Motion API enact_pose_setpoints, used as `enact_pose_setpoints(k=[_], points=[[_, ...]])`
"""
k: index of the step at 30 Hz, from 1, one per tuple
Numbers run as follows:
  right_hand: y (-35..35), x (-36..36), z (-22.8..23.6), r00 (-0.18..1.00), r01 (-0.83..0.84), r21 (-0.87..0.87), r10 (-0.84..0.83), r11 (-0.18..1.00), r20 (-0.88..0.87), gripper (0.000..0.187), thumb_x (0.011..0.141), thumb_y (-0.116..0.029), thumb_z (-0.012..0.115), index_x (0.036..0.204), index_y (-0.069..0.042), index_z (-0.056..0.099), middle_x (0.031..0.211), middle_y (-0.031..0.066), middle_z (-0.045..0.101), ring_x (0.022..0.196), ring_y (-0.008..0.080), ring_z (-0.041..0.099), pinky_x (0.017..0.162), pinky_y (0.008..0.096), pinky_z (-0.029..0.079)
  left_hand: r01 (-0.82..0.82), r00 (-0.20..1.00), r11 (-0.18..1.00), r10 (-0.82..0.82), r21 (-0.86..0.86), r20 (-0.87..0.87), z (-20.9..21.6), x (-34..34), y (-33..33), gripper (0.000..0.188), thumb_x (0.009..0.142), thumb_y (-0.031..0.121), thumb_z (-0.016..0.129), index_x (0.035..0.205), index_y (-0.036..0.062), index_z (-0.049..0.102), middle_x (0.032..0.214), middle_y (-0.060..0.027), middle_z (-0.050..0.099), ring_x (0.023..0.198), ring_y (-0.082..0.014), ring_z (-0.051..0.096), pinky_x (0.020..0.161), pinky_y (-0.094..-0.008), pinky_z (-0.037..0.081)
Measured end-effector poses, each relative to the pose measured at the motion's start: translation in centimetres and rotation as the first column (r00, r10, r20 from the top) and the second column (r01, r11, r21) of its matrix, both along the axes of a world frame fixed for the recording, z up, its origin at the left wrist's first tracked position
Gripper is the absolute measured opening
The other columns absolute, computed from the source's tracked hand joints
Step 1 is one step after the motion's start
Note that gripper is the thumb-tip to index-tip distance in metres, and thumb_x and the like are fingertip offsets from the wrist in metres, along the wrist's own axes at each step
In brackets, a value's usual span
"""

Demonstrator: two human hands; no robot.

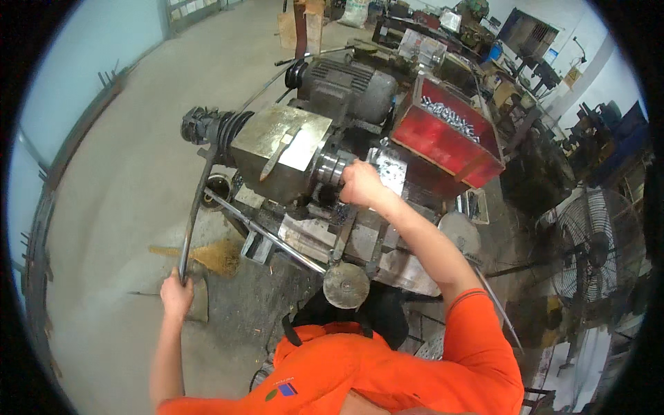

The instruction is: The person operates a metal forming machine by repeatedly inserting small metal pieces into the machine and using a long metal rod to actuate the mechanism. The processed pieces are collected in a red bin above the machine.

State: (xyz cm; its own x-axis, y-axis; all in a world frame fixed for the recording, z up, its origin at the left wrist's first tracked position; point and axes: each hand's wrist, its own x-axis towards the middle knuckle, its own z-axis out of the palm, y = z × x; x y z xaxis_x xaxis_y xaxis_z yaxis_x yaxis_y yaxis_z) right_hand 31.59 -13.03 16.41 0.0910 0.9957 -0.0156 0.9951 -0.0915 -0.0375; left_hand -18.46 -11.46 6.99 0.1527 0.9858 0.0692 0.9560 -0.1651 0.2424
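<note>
At lower left the left hand (176,295) has its fingers clamped on the end of a long dark steel lever bar (196,214), likely heavy, rigid and best gripped there, while the right hand (360,184) at centre curls its fingers around the shiny cylindrical metal chuck (330,168), probably slick.

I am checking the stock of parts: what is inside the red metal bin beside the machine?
The red metal bin holds a heap of small shiny silver metal pieces at its far end. Their exact kind is too small to tell, and the heap hides whatever lies beneath it.
</note>
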Motion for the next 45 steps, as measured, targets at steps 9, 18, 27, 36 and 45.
enact_pose_setpoints(k=[9, 18, 27, 36, 45], points=[[-0.8, 1.0, -1.1, 0.994, -0.105, 0.16, 0.104, 0.982, 0.01, 0.021, 0.051, -0.019, 0.06, 0.063, -0.001, 0.064, 0.076, 0.0133, 0.063, 0.082, 0.0308, 0.055, 0.073, 0.0386, 0.048, 0.168, 0.845, 0.965, -0.035, 0.204, -0.533, 0.3, -11.2, 15.7, 0.018, 0.075, 0.007, 0.055, 0.093, 0.0058, 0.056, 0.078, -0.012, 0.063, 0.071, -0.0292, 0.063, 0.061, -0.0417, 0.048], [-12.6, 2.5, 1.7, 0.946, -0.032, 0.585, 0.213, 0.81, -0.243, 0.039, 0.052, -0.019, 0.064, 0.089, -0.006, 0.066, 0.112, 0.0114, 0.058, 0.103, 0.0315, 0.05, 0.087, 0.0405, 0.042, -0.13, 0.811, 0.788, -0.265, 0.602, 0.522, -8.8, 4.7, 12.0, 0.031, 0.081, 0.008, 0.056, 0.111, 0.001, 0.057, 0.087, -0.008, 0.064, 0.076, -0.0199, 0.06, 0.069, -0.0329, 0.048], [-35.4, 9.0, -2.6, 0.834, 0.524, 0.382, -0.367, 0.761, -0.411, 0.035, 0.054, -0.011, 0.062, 0.088, -0.002, 0.066, 0.1, 0.0139, 0.063, 0.095, 0.0321, 0.057, 0.083, 0.0383, 0.046, 0.536, 0.619, 0.786, -0.614, -0.309, -0.489, -13.5, 16.8, 10.2, 0.022, 0.078, 0.016, 0.055, 0.1, 0.0148, 0.06, 0.089, -0.0106, 0.066, 0.082, -0.0294, 0.064, 0.069, -0.0421, 0.051], [-57.7, 21.6, -13.1, 0.217, 0.972, -0.132, -0.963, 0.197, 0.161, 0.065, 0.062, -0.022, 0.069, 0.123, -0.01, 0.051, 0.116, 0.0191, 0.056, 0.104, 0.0329, 0.055, 0.089, 0.0432, 0.044, 0.402, 0.892, 0.911, -0.368, -0.089, 0.263, -13.1, 11.3, 11.3, 0.033, 0.079, 0.025, 0.065, 0.105, 0.0054, 0.059, 0.091, -0.0154, 0.063, 0.072, -0.0293, 0.063, 0.062, -0.0358, 0.052], [-60.5, 13.2, -16.0, 0.166, 0.98, 0.089, -0.977, 0.179, 0.134, 0.028, 0.064, -0.021, 0.058, 0.084, -0.002, 0.061, 0.085, 0.0211, 0.064, 0.081, 0.0375, 0.062, 0.072, 0.0457, 0.05, 0.188, 0.517, 0.887, 0.275, -0.421, 0.811, -3.3, 18.1, 10.1, 0.04, 0.089, 0.033, 0.055, 0.098, -0.0061, 0.054, 0.076, -0.0132, 0.062, 0.055, -0.0215, 0.062, 0.052, -0.0315, 0.054]])
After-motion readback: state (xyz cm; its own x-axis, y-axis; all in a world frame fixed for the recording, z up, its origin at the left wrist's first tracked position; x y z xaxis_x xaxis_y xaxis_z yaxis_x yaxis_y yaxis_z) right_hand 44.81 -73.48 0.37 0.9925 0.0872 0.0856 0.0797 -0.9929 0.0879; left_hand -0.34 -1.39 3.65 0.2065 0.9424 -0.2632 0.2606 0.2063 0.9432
